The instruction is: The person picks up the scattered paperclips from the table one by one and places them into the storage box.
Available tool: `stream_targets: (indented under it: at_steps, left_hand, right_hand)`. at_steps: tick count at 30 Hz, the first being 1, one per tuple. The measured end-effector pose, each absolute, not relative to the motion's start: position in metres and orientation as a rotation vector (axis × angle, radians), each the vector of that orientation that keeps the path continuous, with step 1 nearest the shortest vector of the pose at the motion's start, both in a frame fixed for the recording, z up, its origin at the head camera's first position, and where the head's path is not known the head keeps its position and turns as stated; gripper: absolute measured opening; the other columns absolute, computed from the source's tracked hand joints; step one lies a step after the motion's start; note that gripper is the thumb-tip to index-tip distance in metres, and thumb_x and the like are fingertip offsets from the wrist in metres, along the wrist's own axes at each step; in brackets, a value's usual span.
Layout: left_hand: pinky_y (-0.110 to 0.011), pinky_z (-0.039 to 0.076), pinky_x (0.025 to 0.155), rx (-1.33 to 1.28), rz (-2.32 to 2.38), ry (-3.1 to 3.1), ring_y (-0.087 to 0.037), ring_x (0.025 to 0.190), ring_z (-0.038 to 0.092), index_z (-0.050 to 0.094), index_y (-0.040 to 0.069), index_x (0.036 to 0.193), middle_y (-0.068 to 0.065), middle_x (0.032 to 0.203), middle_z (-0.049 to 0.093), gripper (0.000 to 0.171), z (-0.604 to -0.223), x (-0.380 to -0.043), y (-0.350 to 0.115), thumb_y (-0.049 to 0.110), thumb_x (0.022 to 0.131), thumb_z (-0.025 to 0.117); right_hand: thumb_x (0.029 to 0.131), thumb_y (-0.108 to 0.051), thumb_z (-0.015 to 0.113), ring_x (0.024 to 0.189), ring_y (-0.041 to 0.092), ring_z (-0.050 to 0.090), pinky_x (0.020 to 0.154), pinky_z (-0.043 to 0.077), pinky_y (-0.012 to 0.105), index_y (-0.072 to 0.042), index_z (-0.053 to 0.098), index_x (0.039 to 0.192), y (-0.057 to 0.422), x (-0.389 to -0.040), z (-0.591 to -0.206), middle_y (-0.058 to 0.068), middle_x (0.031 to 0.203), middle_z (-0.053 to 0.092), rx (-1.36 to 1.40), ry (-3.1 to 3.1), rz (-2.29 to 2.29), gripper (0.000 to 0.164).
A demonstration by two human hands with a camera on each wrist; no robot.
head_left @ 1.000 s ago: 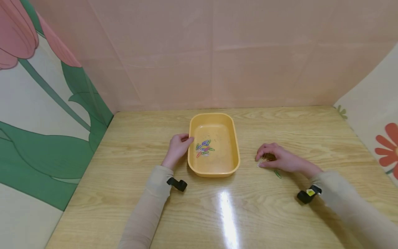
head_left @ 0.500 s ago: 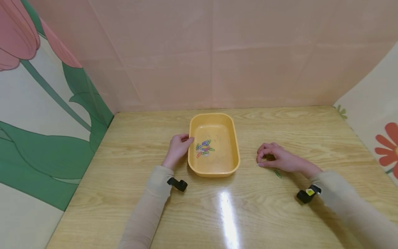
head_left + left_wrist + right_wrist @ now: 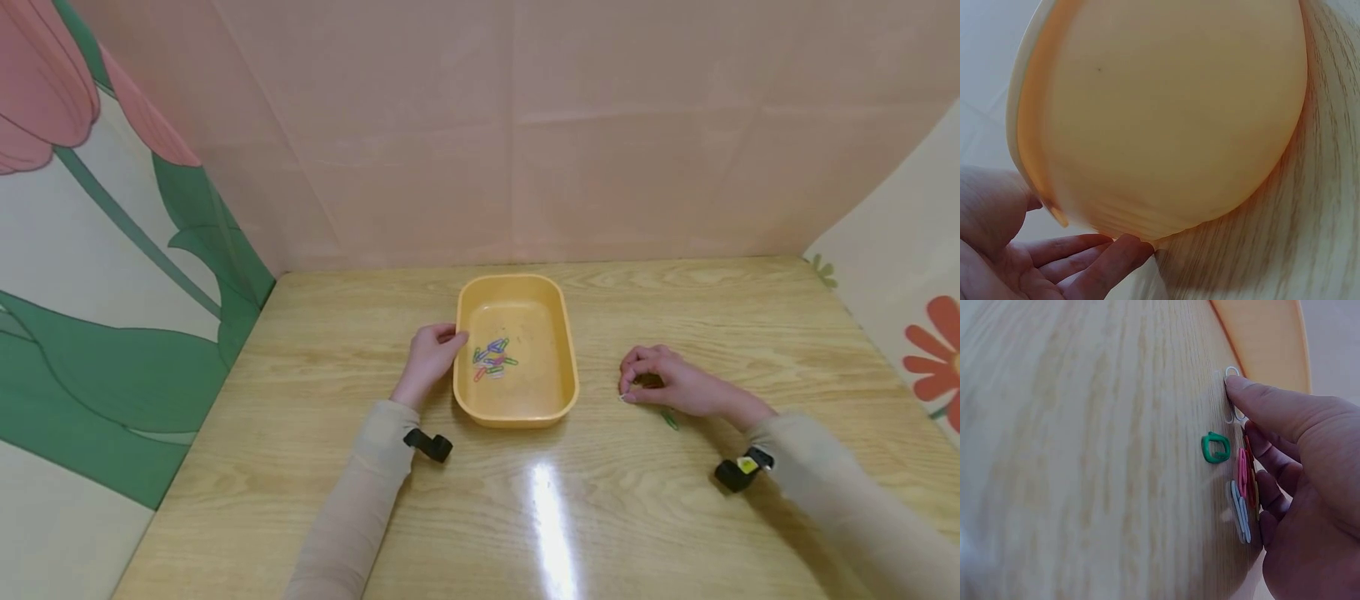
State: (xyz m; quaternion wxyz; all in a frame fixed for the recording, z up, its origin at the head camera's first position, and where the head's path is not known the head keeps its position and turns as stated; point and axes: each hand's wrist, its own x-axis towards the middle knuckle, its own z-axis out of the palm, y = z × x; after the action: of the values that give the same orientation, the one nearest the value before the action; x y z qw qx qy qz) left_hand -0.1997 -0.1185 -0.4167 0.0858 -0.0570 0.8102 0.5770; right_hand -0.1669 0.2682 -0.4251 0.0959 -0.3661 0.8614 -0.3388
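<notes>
A yellow plastic tray (image 3: 536, 387) stands on the table with several coloured paper clips (image 3: 495, 344) in its left half. My left hand (image 3: 429, 357) grips its left rim, the thumb at the edge and the fingers against the outer wall (image 3: 1172, 112). To the right of the tray, my right hand (image 3: 678, 385) pinches a white paper clip (image 3: 1232, 370) between thumb and forefinger, down at the tabletop. Under that palm lie more clips: a green one (image 3: 1215, 449), a pink one (image 3: 1242, 474), white ones (image 3: 1240, 515) and red ones partly hidden by the fingers.
The wood-grain table (image 3: 637, 508) runs back to a pink cloth backdrop (image 3: 510, 133). Flower-printed panels (image 3: 112, 375) flank it at both sides. Each wrist wears a black camera mount (image 3: 429, 445).
The right thumb and forefinger have closed together on the white paper clip, with the hand staying in nearly the same place. The left hand and the tray have not moved.
</notes>
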Motion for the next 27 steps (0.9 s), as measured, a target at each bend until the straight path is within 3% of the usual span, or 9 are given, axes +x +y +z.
stream_targets:
  at_steps: [4, 8, 11, 15, 20, 27]
  left_hand:
    - [-0.032, 0.053, 0.085, -0.164, 1.722, 2.419, -0.023, 0.100, 0.063, 0.061, -0.003, 0.122, -0.016, 0.110, 0.064, 0.035, -0.419, -0.201, -0.119, 0.019, 0.094, 0.059]
    - [-0.031, 0.053, 0.085, -0.161, 1.728, 2.418, -0.023, 0.099, 0.063, 0.061, -0.004, 0.121, -0.017, 0.110, 0.065, 0.035, -0.419, -0.201, -0.119, 0.019, 0.094, 0.059]
    - [-0.031, 0.053, 0.085, -0.158, 1.732, 2.418, -0.023, 0.099, 0.063, 0.061, -0.004, 0.121, -0.017, 0.110, 0.065, 0.035, -0.419, -0.201, -0.118, 0.019, 0.094, 0.060]
    - [-0.032, 0.053, 0.084, -0.167, 1.737, 2.416, -0.024, 0.098, 0.063, 0.062, -0.004, 0.120, -0.017, 0.109, 0.065, 0.035, -0.418, -0.201, -0.118, 0.019, 0.094, 0.060]
    - [-0.032, 0.053, 0.085, -0.168, 1.737, 2.419, -0.024, 0.099, 0.063, 0.062, -0.004, 0.120, -0.017, 0.109, 0.065, 0.035, -0.417, -0.201, -0.118, 0.019, 0.094, 0.060]
    - [-0.032, 0.053, 0.084, -0.172, 1.737, 2.416, -0.023, 0.098, 0.063, 0.062, -0.004, 0.121, -0.016, 0.109, 0.065, 0.035, -0.416, -0.199, -0.118, 0.019, 0.094, 0.060]
  right_hand:
    - [0.084, -0.009, 0.072, 0.096, 0.021, 0.039, 0.081, 0.026, 0.030, -0.025, 0.066, 0.090, 0.269, -0.168, -0.427, -0.001, 0.100, 0.055, -1.097, 2.542, -1.022, 0.018]
    - [0.086, -0.005, 0.069, 0.093, 0.020, 0.048, 0.081, 0.037, 0.029, -0.017, 0.066, 0.092, 0.270, -0.172, -0.426, 0.002, 0.099, 0.059, -1.100, 2.457, -1.091, 0.014]
    - [0.090, -0.007, 0.065, 0.074, 0.019, 0.055, 0.064, 0.049, 0.029, -0.009, 0.064, 0.095, 0.271, -0.174, -0.420, 0.007, 0.091, 0.061, -0.931, 2.372, -1.164, 0.005]
    - [0.094, -0.013, 0.062, 0.059, 0.021, 0.053, 0.047, 0.048, 0.030, -0.002, 0.062, 0.098, 0.269, -0.177, -0.411, 0.013, 0.084, 0.059, -0.654, 2.386, -1.207, 0.011]
    - [0.095, -0.015, 0.061, 0.075, 0.024, 0.058, 0.061, 0.052, 0.030, 0.000, 0.063, 0.097, 0.260, -0.188, -0.399, 0.017, 0.089, 0.062, -0.554, 2.507, -1.242, 0.015]
    - [0.095, -0.020, 0.060, 0.096, 0.031, 0.064, 0.079, 0.055, 0.038, 0.004, 0.058, 0.107, 0.238, -0.204, -0.372, 0.018, 0.101, 0.067, -0.394, 2.419, -1.511, 0.027]
